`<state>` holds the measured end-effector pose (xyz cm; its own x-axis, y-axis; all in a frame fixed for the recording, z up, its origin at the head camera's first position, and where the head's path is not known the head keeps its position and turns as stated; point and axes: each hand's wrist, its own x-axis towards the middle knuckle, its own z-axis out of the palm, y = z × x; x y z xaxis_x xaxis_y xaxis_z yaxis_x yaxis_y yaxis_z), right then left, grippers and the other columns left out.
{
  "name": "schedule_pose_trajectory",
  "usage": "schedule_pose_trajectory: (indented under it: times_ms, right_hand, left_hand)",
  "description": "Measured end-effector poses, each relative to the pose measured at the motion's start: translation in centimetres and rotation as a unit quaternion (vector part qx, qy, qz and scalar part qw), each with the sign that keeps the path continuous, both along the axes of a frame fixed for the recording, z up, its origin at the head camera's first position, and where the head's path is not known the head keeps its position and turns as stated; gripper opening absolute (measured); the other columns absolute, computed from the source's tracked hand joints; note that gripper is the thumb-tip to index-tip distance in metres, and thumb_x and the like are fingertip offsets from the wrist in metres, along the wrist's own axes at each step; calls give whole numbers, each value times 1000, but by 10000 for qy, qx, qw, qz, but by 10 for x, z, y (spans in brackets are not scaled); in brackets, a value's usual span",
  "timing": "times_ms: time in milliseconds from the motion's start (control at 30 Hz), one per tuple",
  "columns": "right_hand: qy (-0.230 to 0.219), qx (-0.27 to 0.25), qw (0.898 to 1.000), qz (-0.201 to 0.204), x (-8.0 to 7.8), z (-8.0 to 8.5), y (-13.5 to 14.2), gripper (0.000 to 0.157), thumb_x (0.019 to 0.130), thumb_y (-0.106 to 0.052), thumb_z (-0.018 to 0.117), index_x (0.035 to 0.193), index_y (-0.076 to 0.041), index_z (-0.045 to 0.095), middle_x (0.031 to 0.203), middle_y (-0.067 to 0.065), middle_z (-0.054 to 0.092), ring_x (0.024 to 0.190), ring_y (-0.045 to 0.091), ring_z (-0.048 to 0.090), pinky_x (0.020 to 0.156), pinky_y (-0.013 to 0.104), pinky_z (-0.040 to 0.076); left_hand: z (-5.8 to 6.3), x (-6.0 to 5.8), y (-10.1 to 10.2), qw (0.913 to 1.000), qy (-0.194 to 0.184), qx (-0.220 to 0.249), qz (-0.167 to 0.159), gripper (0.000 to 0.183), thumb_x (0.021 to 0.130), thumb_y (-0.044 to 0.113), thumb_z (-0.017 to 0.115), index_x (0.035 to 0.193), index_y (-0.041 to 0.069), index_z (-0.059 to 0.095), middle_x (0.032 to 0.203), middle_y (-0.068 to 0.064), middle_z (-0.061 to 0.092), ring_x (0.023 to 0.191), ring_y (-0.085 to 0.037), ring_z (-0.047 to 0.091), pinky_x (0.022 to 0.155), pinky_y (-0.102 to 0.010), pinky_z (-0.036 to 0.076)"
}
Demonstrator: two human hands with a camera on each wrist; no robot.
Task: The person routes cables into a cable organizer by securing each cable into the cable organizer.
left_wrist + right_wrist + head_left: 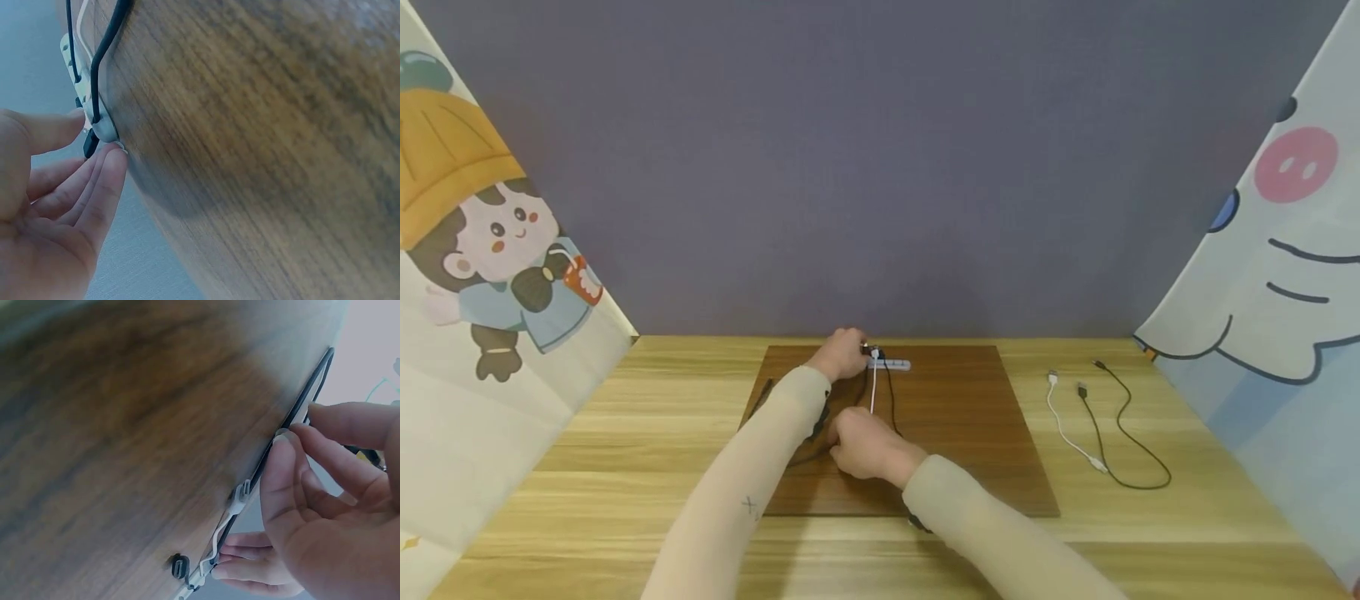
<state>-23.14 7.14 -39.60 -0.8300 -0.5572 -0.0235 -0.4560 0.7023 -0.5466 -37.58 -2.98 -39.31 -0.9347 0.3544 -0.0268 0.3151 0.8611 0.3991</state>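
Head view shows the white strip [898, 365] near the far edge of the brown board [970, 442], its long axis running left-right. Left hand [841, 354] is nearer, its grip pinching the strip's left end. Right hand [867, 444] is beside a black cable [305, 390]; whether its grip pinches, one cannot tell. Beneath lies the desk [1225, 533].

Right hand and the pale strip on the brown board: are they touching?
Apart: the head view shows brown board between the right hand and the pale strip, which lies farther back.
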Motion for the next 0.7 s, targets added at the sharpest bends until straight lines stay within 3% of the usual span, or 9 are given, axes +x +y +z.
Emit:
schedule_pose_trajectory:
  times_ms: [233,500,700]
  right_hand:
    - [162,190,9997,41,4,1,3,13,94,-6,69,104,-2,77,110,7,70,108,22,65,87,31,55]
    - [447,183,9988,53,13,10,22,12,96,-9,69,104,-3,76,101,4,67,95,17,65,81,30,55]
    - [760,72,9970,-142,14,7,42,11,95,-7,69,102,-4,76,96,2,68,89,15,64,78,30,56]
  left_hand:
    - [1,5,0,10000,-39,-45,80,51,99,19,68,144,-1,54,142,-19,56,132,-36,52,104,-46,48]
    - [4,11,1,9999,-54,-55,79,53,100,21,68,145,0,52,144,-20,55,130,-37,54,102,-48,49]
    - [5,14,2,9998,-39,-199,36,57,98,19,70,147,-2,49,145,-22,53,132,-38,52,105,-48,47]
